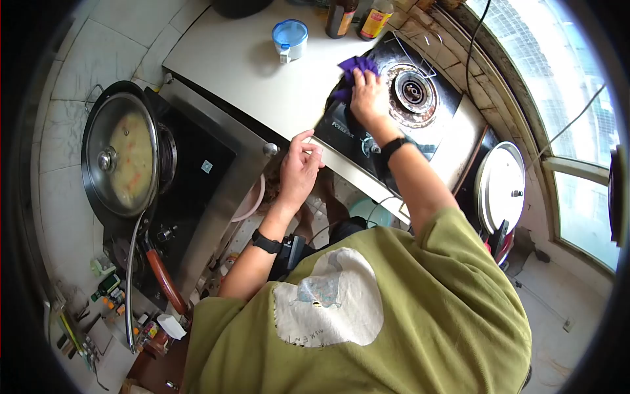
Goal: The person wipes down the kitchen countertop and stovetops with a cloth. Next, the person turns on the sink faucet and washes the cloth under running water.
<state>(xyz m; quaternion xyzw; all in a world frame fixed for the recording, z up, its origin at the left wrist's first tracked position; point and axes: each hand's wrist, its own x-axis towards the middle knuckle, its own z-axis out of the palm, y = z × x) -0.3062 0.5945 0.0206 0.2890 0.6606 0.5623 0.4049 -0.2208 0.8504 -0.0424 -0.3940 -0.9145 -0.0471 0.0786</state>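
Observation:
My right hand (pixel 369 102) presses on a bunched purple cloth (pixel 356 65) at the left side of a black gas stove (pixel 344 128). Its fingers are bent over the cloth and hide part of it. Right of that hand is the stove's round burner (pixel 414 90), with brown stains around it. My left hand (pixel 302 169) is beside the front edge of the white counter (pixel 243 82), its fingers loosely curled and a little apart, with nothing visible in them.
A blue-lidded clear cup (pixel 290 41) and two sauce bottles (pixel 374 21) stand on the counter's far side. At left, a glass-lidded pan (pixel 121 154) with food sits on another stove (pixel 197 157). A lidded pot (pixel 500 187) is at right. A wire rack (pixel 420 56) stands behind the burner.

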